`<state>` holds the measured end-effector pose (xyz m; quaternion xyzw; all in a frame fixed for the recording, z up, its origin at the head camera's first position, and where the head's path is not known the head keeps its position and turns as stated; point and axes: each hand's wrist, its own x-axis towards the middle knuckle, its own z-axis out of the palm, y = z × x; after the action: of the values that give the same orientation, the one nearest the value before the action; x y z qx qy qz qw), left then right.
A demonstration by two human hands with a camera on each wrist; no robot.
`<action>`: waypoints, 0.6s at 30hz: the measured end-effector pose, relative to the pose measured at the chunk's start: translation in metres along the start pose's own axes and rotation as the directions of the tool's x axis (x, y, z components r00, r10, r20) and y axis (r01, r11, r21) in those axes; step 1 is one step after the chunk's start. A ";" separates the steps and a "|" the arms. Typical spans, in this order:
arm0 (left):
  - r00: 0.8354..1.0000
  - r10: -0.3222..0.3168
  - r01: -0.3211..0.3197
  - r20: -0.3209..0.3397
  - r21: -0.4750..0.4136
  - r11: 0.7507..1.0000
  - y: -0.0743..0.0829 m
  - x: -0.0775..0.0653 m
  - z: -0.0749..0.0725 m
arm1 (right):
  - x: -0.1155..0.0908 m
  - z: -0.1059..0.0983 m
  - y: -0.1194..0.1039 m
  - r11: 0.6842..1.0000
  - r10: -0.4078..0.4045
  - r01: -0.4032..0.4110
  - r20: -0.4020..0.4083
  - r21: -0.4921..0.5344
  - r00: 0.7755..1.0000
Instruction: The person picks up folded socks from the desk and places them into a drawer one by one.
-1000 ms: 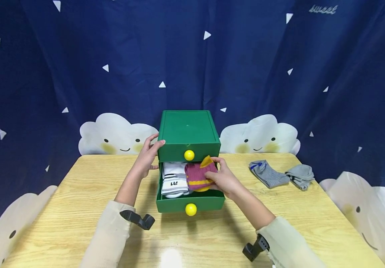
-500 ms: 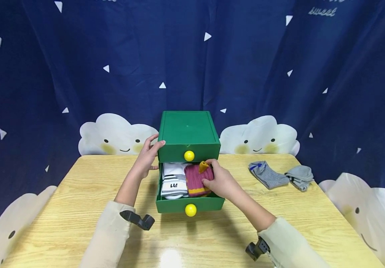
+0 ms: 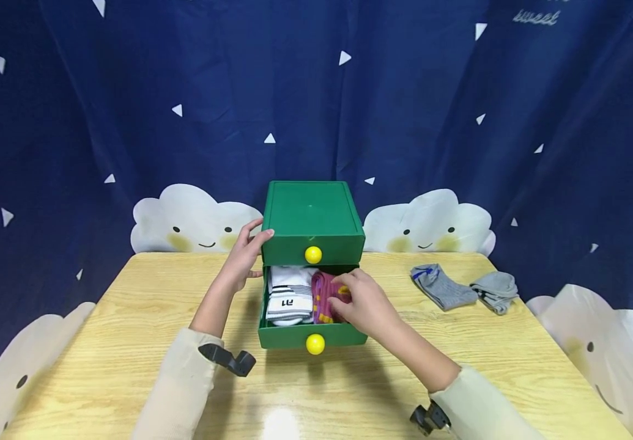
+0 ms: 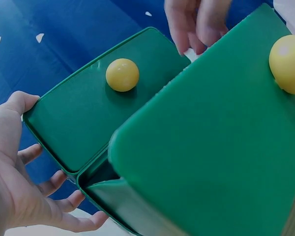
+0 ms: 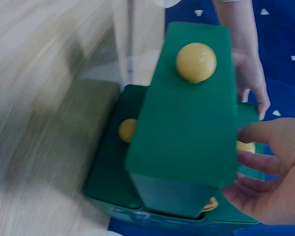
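A green drawer cabinet [image 3: 310, 208] stands on the table with its middle drawer [image 3: 288, 337] pulled out. In the head view that drawer holds folded white socks [image 3: 290, 299] at left and a maroon-and-yellow sock [image 3: 323, 293] at right. My right hand [image 3: 368, 304] is over the drawer's right side at the maroon sock, thumb and fingers apart; its fingertips are partly hidden. My left hand [image 3: 239, 260] steadies the cabinet's left side. In the left wrist view, its thumb touches the upper corner and its other fingers [image 4: 51, 184] spread along the side.
Two grey folded socks, one with blue marks [image 3: 441, 286] and one plainer [image 3: 495, 290], lie to the right on the wooden table [image 3: 173, 305]. Yellow knobs [image 3: 313, 254] stick out from the drawer fronts. A dark blue curtain [image 3: 211, 91] hangs behind.
My right hand has lowered the maroon sock into the drawer beside the white socks, and its thumb and fingers have parted. The left hand stays at the cabinet's side.
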<state>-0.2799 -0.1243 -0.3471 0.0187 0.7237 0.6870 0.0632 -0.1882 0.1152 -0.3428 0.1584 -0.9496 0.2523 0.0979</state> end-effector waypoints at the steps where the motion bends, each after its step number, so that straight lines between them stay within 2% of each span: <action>1: 1.000 0.001 -0.001 0.000 0.000 1.000 0.000 0.000 0.000 | -0.002 -0.002 -0.002 0.999 0.013 -0.013 0.007 0.034 1.000; 8: 1.000 0.004 -0.004 0.000 0.009 1.000 0.001 -0.001 0.000 | -0.023 -0.012 -0.006 0.959 0.065 -0.087 0.088 0.270 0.994; 13: 1.000 0.001 -0.001 0.001 0.003 1.000 0.002 -0.001 0.001 | -0.039 -0.013 -0.008 0.930 0.062 -0.099 0.117 0.353 0.991; 18: 1.000 -0.007 0.007 -0.003 -0.005 1.000 0.001 0.001 0.000 | -0.052 -0.005 -0.008 0.901 0.051 -0.112 0.155 0.418 0.987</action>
<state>-0.2810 -0.1239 -0.3462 0.0150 0.7223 0.6884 0.0644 -0.1366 0.1241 -0.3484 0.1533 -0.8820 0.4453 -0.0167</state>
